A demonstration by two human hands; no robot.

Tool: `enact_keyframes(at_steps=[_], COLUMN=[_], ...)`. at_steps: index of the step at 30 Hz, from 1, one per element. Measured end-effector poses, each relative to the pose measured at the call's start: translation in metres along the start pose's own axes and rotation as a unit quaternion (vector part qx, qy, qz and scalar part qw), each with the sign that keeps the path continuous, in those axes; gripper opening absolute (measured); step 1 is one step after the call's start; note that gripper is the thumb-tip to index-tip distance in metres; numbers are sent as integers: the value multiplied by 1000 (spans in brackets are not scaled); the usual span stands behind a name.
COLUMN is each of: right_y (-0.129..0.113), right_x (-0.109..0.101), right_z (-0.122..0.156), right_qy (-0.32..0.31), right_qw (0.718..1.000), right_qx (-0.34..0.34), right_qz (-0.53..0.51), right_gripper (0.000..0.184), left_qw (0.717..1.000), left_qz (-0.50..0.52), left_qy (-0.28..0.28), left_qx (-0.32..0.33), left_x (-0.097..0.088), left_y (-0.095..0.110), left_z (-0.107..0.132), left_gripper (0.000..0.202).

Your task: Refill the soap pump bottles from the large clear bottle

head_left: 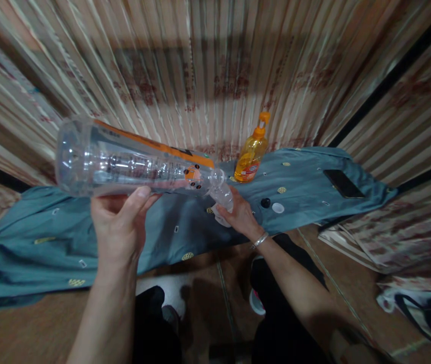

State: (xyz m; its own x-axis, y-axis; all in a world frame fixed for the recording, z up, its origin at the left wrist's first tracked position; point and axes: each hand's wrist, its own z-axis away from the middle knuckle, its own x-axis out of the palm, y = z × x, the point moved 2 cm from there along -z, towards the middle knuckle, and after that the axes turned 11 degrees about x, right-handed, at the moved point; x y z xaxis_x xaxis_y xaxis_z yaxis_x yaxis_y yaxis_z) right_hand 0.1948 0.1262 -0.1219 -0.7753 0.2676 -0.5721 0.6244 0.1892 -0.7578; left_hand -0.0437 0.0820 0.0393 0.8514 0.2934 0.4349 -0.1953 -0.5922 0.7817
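My left hand [120,217] is wrapped under a large clear plastic bottle [143,164] with an orange-edged label. That bottle lies nearly level in the air, its neck pointing right and slightly down. At its mouth is a smaller clear plastic bottle [222,196], tilted, with my right hand [238,212] closed around it. The two mouths meet or almost meet; I cannot tell whether they touch. Something whitish [221,216] shows below my right fingers, too blurred to name. Liquid passing between the bottles cannot be made out.
A pump bottle [251,159] of orange liquid stands on the green patterned cloth [162,237] behind my right hand. To the right lie a black cap [265,202], a white cap [278,208] and a dark phone [343,183]. A striped curtain [215,65] hangs behind.
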Motion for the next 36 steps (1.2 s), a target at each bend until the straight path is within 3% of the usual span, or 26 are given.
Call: enact_keyframes(at_steps=[36], right_y=[-1], right_x=[0], right_z=[0], right_qy=[-1], right_qw=[1000], right_qx=[11], right_qz=[-1], right_gripper=[65], left_qw=[999], left_qz=[-5], left_qy=[-40], left_qx=[18], left_x=[17], left_y=[-1], left_z=[7], left_gripper=[46])
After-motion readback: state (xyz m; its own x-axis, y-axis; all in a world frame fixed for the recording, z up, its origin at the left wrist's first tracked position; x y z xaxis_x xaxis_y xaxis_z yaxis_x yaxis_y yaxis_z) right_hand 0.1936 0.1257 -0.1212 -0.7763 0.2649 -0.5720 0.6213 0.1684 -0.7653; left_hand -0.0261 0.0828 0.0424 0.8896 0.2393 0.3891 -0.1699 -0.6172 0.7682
